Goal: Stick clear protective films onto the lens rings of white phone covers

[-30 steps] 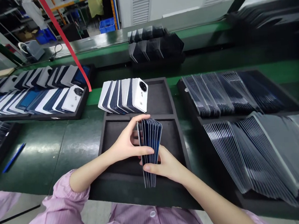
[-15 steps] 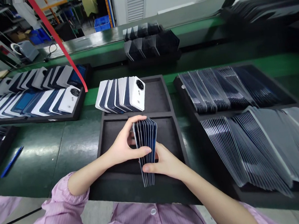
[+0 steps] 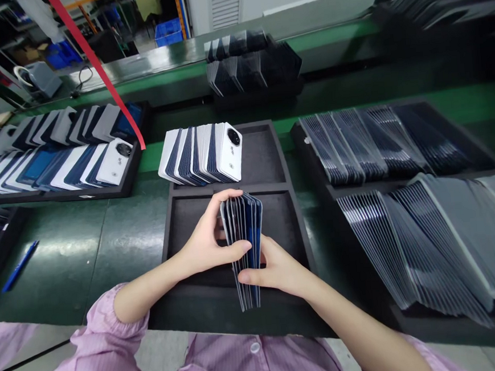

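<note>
Fingers of the right hand (image 3: pixel 278 267) pinch the lower part of a fanned bundle of thin glossy panels (image 3: pixel 241 223), upright over the near part of the black tray (image 3: pixel 282 223); the left hand (image 3: pixel 201 242) grasps its upper part, thumb across the edges. Fanning goes best, I'd judge, with a firm lower pinch and a light upper thumb, so faces don't scrape. Compared with a second ago, more panels gather at the fan's left, where just a few stood apart. Beyond, the white phone backs (image 3: pixel 211 154) look unmoved.
</note>
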Demonstrator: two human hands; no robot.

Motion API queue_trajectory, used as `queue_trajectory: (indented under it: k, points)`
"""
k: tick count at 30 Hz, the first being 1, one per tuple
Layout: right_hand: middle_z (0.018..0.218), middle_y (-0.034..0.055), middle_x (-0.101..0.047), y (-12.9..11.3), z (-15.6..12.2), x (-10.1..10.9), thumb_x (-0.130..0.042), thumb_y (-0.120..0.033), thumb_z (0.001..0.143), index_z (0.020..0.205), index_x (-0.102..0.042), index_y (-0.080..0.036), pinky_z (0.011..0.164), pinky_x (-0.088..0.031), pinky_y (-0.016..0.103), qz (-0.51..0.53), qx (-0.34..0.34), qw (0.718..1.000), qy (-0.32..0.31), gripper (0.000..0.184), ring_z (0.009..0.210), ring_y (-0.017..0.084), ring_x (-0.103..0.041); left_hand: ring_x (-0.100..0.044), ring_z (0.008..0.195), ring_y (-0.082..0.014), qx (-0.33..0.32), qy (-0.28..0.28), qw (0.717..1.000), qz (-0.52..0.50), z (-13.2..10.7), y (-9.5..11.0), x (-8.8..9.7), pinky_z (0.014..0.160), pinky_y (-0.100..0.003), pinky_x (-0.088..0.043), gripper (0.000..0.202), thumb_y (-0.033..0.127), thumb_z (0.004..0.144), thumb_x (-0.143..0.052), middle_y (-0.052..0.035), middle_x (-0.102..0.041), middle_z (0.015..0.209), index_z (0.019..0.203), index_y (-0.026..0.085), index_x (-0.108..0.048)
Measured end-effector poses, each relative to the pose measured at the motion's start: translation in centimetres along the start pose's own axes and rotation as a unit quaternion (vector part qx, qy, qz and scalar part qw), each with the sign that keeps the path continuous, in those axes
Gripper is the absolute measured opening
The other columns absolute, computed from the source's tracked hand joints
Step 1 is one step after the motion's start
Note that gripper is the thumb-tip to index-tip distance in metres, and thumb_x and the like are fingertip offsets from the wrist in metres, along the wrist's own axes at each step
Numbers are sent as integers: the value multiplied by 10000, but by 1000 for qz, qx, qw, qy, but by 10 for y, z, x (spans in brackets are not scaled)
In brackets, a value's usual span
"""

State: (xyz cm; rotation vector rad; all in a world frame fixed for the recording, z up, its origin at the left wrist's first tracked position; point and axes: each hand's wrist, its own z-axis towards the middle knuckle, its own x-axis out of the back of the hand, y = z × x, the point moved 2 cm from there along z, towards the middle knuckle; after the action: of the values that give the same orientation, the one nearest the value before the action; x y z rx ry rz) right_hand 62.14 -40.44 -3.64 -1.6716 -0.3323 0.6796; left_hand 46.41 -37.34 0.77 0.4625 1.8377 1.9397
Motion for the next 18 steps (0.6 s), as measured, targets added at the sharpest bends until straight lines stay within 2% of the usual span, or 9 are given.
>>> queue_trajectory:
  k: [12, 18]
  points:
    - [1191, 113, -681, -1, 0, -1, -849, -554, 694, 1378, -472, -217, 853, -609, 450, 18, -4, 1000, -6, 851, 1028, 307, -701, -621, 1132, -273, -3, 11, 1000, 3, -1, 0, 0, 953, -441, -561, 694, 354, 803, -760, -104, -452, 1419, 1382, 308, -379]
    - [1021, 86, -678, -2, 0, -1, -838, -657, 635, 1302, -511, -185, 708, -604, 385, -38, -21, 999, 14, 880, 817, 253, -695, -635, 1114, -265, 15, 12, 1000, -11, -2, -5, -1, 899, -411, -593, 770, 320, 733, -829, -90, -402, 1466, 1357, 340, -378]
